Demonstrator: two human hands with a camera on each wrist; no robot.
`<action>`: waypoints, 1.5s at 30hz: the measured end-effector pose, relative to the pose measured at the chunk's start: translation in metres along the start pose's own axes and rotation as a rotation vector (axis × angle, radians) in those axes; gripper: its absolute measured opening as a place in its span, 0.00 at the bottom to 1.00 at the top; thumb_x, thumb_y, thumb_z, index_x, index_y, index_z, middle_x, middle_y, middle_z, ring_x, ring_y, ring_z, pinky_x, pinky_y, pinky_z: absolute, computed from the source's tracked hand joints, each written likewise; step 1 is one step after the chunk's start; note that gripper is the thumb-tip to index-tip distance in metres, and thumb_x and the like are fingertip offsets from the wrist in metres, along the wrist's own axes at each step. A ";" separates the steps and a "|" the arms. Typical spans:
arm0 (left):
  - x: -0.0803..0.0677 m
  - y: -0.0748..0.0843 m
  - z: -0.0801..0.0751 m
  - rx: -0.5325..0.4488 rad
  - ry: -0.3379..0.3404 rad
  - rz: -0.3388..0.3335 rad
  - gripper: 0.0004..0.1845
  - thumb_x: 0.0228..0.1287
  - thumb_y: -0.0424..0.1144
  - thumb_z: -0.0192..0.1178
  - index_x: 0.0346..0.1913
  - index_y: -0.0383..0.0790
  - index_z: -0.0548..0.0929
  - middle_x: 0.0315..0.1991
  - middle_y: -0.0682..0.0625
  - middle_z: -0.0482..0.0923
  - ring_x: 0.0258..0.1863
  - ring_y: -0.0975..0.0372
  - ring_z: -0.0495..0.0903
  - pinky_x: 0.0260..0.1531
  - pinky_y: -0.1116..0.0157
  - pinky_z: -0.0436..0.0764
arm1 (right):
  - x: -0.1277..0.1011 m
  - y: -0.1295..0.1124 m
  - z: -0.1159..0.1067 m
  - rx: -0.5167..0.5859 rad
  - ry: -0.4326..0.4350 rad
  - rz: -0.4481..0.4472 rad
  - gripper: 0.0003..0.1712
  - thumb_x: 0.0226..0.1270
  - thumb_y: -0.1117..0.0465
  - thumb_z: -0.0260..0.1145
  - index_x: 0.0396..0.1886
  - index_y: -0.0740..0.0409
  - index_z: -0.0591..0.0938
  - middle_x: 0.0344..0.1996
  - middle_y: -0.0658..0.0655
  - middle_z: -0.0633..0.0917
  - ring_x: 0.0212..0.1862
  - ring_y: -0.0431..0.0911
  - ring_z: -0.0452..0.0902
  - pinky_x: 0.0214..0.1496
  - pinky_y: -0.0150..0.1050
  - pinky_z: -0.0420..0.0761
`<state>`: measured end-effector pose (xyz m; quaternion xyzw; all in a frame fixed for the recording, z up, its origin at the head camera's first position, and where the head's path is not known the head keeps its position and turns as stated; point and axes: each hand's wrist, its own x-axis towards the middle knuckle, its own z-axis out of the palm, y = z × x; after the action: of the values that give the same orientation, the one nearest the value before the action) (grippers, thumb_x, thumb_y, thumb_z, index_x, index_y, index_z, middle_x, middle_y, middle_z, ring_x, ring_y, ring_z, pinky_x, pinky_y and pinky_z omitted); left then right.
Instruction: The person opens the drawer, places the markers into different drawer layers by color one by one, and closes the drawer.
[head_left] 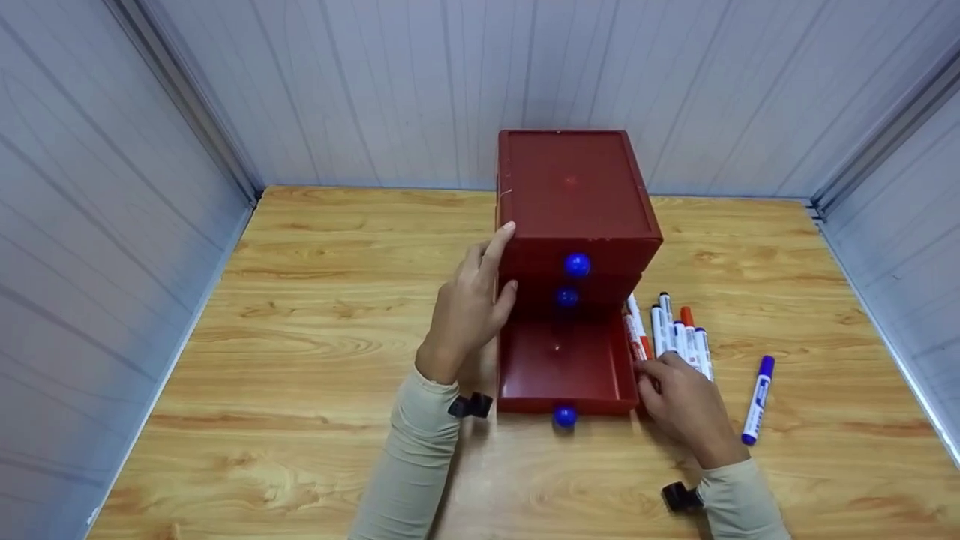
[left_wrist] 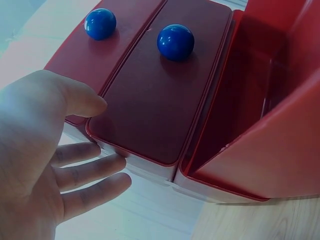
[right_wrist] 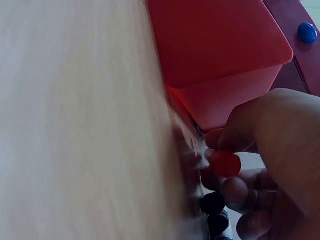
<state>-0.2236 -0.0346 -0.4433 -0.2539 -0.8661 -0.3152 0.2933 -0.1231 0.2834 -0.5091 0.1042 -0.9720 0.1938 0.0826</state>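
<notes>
I have the left hand [head_left: 465, 311] at the left side of the unit [head_left: 570, 184], fingers straight, thumb by the front edge, nothing gripped. Right hand [head_left: 686, 401]: thumb and fingers closed in a pinch on a red marker [right_wrist: 225, 164] by its end, just right of the pulled-out bottom drawer [head_left: 562, 367]; can't tell if it's off the table [head_left: 300, 412]. Risks, my read: drawer wall is close, so a careless lift could catch marker or knuckles on the rim; neighbours lie tight, so dragging could roll them apart; pinching near the end could let it swing or slip. Left hand isn't clamped on, so a bump may shift the unit. Counts: 1 unit, 3 drawers (bottom 1 out, upper 2 in), 3 blue knobs [head_left: 577, 264], 1 per drawer. Markers: 8 I can make out, held 1 included: 2 red beside the drawer, 5 in a bunch [head_left: 690, 343] (caps 2 black, 2 blue, 1 red), 1 blue marker [head_left: 759, 401] alone farther right. Right hand covers some ends; more could hide. Beyond: 3 pale walls [head_left: 420, 90].
</notes>
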 end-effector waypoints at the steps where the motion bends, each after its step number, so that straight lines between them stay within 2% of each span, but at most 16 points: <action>1: -0.001 0.000 0.000 0.001 0.000 0.000 0.43 0.65 0.36 0.62 0.79 0.55 0.54 0.56 0.41 0.76 0.28 0.58 0.70 0.21 0.60 0.75 | 0.000 0.000 0.000 0.007 0.017 -0.006 0.14 0.67 0.62 0.64 0.49 0.59 0.88 0.37 0.55 0.82 0.34 0.47 0.78 0.32 0.46 0.78; 7: -0.002 0.000 0.001 -0.002 -0.002 0.000 0.42 0.65 0.36 0.62 0.79 0.53 0.54 0.55 0.40 0.76 0.28 0.57 0.71 0.22 0.60 0.76 | -0.001 0.001 -0.001 0.051 0.157 -0.054 0.12 0.64 0.65 0.68 0.47 0.56 0.89 0.33 0.51 0.82 0.29 0.41 0.71 0.27 0.39 0.73; 14: 0.000 0.001 0.000 -0.004 0.001 -0.004 0.42 0.65 0.36 0.62 0.78 0.54 0.55 0.52 0.42 0.77 0.27 0.58 0.70 0.22 0.61 0.75 | 0.001 0.004 0.002 0.137 0.292 -0.070 0.12 0.62 0.69 0.70 0.46 0.59 0.88 0.35 0.52 0.83 0.32 0.41 0.75 0.30 0.35 0.75; 22: 0.000 0.001 -0.002 0.026 -0.007 0.010 0.42 0.65 0.37 0.62 0.79 0.54 0.54 0.50 0.42 0.77 0.31 0.57 0.72 0.24 0.60 0.77 | 0.002 0.004 0.004 0.223 0.331 -0.112 0.14 0.61 0.73 0.70 0.46 0.62 0.87 0.34 0.53 0.83 0.30 0.40 0.76 0.32 0.22 0.72; 28: -0.003 0.000 -0.001 0.019 -0.014 -0.002 0.43 0.65 0.36 0.62 0.79 0.55 0.53 0.48 0.43 0.77 0.30 0.58 0.71 0.23 0.60 0.76 | 0.001 0.003 0.006 0.247 0.349 -0.148 0.19 0.60 0.75 0.69 0.51 0.61 0.87 0.36 0.52 0.83 0.32 0.40 0.75 0.32 0.21 0.71; 33: -0.004 0.000 -0.001 0.012 -0.014 -0.005 0.43 0.65 0.37 0.62 0.79 0.54 0.53 0.48 0.43 0.77 0.30 0.58 0.71 0.23 0.61 0.76 | 0.001 0.003 0.004 0.267 0.361 -0.150 0.19 0.61 0.74 0.68 0.51 0.59 0.87 0.35 0.51 0.84 0.32 0.40 0.75 0.32 0.22 0.71; 39: -0.005 -0.002 -0.003 0.017 -0.009 -0.008 0.43 0.65 0.36 0.62 0.79 0.54 0.53 0.48 0.43 0.77 0.30 0.58 0.71 0.24 0.61 0.76 | 0.003 -0.001 -0.001 0.391 0.343 -0.070 0.15 0.64 0.72 0.68 0.50 0.60 0.86 0.37 0.53 0.85 0.33 0.40 0.80 0.33 0.23 0.77; 45: -0.004 -0.001 0.000 0.018 -0.010 -0.006 0.43 0.65 0.37 0.62 0.79 0.54 0.53 0.47 0.43 0.77 0.30 0.58 0.71 0.24 0.60 0.76 | 0.001 -0.009 -0.007 0.634 0.305 0.120 0.13 0.66 0.72 0.67 0.50 0.63 0.84 0.38 0.59 0.85 0.36 0.42 0.83 0.34 0.28 0.80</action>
<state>-0.2213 -0.0366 -0.4465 -0.2506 -0.8711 -0.3071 0.2901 -0.1216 0.2778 -0.4993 0.0373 -0.8444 0.5038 0.1786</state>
